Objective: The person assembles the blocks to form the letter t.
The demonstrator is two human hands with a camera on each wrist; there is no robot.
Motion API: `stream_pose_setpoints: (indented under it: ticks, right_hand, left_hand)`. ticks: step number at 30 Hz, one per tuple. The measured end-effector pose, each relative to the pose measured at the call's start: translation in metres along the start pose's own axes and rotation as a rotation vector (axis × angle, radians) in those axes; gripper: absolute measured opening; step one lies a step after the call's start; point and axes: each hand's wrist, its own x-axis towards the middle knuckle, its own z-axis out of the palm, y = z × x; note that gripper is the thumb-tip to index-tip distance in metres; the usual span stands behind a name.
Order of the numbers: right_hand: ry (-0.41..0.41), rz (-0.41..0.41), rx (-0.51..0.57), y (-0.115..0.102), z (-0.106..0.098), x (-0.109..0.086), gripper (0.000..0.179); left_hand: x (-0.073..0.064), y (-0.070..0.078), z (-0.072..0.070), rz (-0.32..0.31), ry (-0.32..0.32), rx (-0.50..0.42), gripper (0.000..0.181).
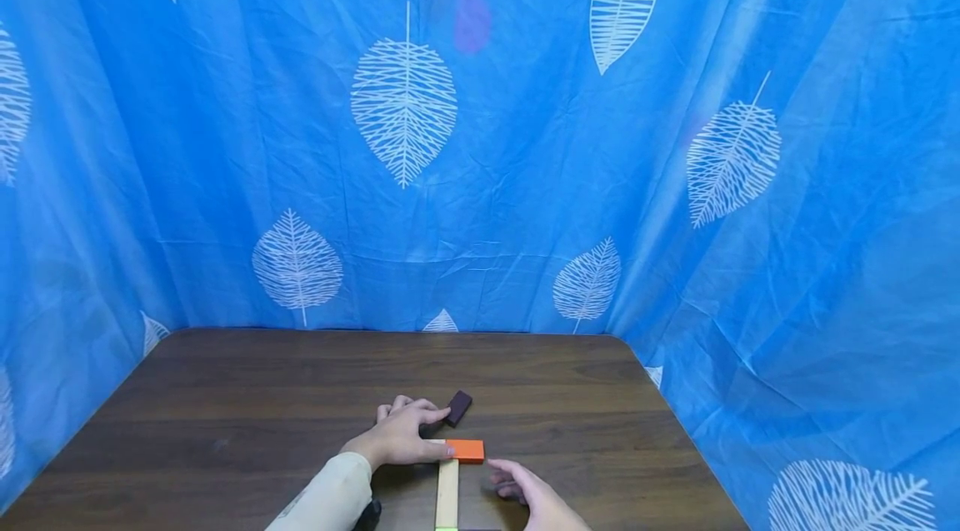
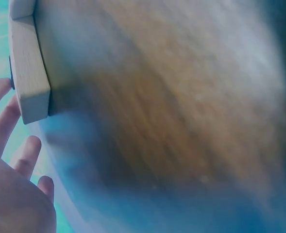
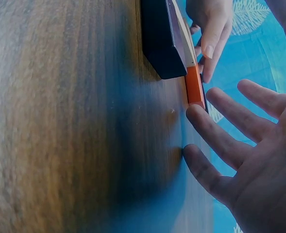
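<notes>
My left hand [image 1: 401,435] reaches over the blocks with its fingers extended. Its index fingertip meets a small dark block [image 1: 460,408] lying slanted on the table. The thumb lies over the left end of an orange block [image 1: 468,451], beside a pale wooden piece mostly covered by the hand. A long pale wooden block [image 1: 447,493] runs from there toward the near edge. To the right, my right hand [image 1: 538,498] hovers just off the orange block's end, its fingers spread and holding nothing in the right wrist view.
A thick dark block [image 3: 163,43] stands close by in the right wrist view. A bit of green [image 1: 446,528] shows at the bottom of the head view. Brown table [image 1: 225,398] surrounds the blocks, and a blue leaf-patterned curtain [image 1: 510,139] hangs behind it.
</notes>
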Motion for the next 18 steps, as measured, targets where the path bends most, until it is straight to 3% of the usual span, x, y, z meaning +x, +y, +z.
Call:
stream_pose_setpoints:
  ticks: [8, 13, 18]
  right_hand:
    - [-0.016, -0.006, 0.035, 0.004, -0.003, 0.001, 0.085]
    - [-0.021, -0.038, 0.012, 0.018, -0.003, 0.001, 0.086]
    - [-0.003, -0.03, 0.031, 0.055, 0.001, 0.003, 0.087]
  left_hand:
    - [-0.003, -0.001, -0.002, 0.016, -0.002, -0.02, 0.075]
    - [-0.006, -0.002, -0.002, 0.032, -0.007, -0.038, 0.072]
    - [-0.008, -0.003, -0.002, 0.055, 0.01, -0.037, 0.069]
